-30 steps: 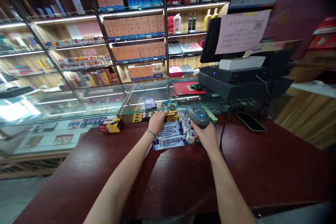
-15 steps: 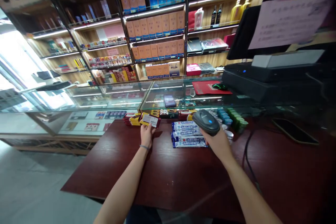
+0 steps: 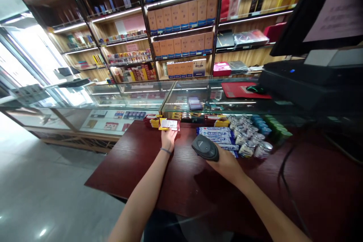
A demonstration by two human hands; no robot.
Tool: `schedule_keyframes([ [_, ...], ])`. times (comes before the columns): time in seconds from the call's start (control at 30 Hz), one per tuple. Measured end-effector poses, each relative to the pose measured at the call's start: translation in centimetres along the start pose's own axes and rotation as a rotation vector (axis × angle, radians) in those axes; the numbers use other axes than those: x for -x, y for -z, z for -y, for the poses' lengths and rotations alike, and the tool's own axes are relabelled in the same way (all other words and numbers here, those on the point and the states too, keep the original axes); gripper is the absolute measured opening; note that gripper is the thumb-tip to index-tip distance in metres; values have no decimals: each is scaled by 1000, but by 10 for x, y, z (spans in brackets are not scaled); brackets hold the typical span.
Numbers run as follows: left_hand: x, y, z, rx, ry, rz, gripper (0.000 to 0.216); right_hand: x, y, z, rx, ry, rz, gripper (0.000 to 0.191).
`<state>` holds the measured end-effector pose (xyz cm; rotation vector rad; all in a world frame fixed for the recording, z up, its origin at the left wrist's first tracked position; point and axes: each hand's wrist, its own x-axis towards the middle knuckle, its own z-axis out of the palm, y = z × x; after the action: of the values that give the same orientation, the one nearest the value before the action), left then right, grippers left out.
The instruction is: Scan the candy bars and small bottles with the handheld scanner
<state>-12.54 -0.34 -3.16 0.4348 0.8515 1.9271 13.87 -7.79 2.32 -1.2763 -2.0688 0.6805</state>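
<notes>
My left hand (image 3: 168, 138) grips a flat yellow-and-dark-red packet (image 3: 169, 124), its white printed label facing up toward me. Just behind it lies a stack of similar packets (image 3: 152, 120). My right hand (image 3: 227, 161) is closed around a dark barcode scanner (image 3: 205, 147), whose head points left, toward the packet but apart from it. Beyond the scanner lie blue-and-white wrapped bars (image 3: 214, 132), partly covered by it and my hand. To their right stand several small jars (image 3: 247, 148) with silvery lids.
Rows of blue-topped (image 3: 259, 124) and green containers (image 3: 276, 125) stand right of the jars. A black cable (image 3: 283, 170) runs over the dark red table (image 3: 133, 162). Behind is a glass display counter (image 3: 136, 96); a monitor (image 3: 300, 15) rises at right.
My right hand has brought the scanner left and lower, off the bars and toward the packet. The packet in my left hand is now more level. The view has shifted, so more jars show.
</notes>
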Motion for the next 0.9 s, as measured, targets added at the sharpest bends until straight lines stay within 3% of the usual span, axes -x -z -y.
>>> schedule_keyframes([
  [0.3, 2, -1, -1, -45, 11, -50, 28, 0, 0, -1, -6, -65, -29, 45],
  [0.4, 2, -3, -2, -80, -52, -53, 27, 0, 1, 4, -14, -96, -52, 43],
  [0.57, -17, -8, -24, -243, -351, -172, 27, -1, 2, 4, -78, -48, -112, 43],
  [0.77, -44, 8, -90, -641, -769, -321, 28, -1, 5, -1, -75, -65, -167, 45],
  [0.83, -49, 21, -111, -907, -860, -262, 28, -2, 5, 0, -74, -78, -162, 46],
  [0.9, -53, 35, -126, -1186, -920, -124, 30, -2, 6, 0, -72, -84, -152, 47],
])
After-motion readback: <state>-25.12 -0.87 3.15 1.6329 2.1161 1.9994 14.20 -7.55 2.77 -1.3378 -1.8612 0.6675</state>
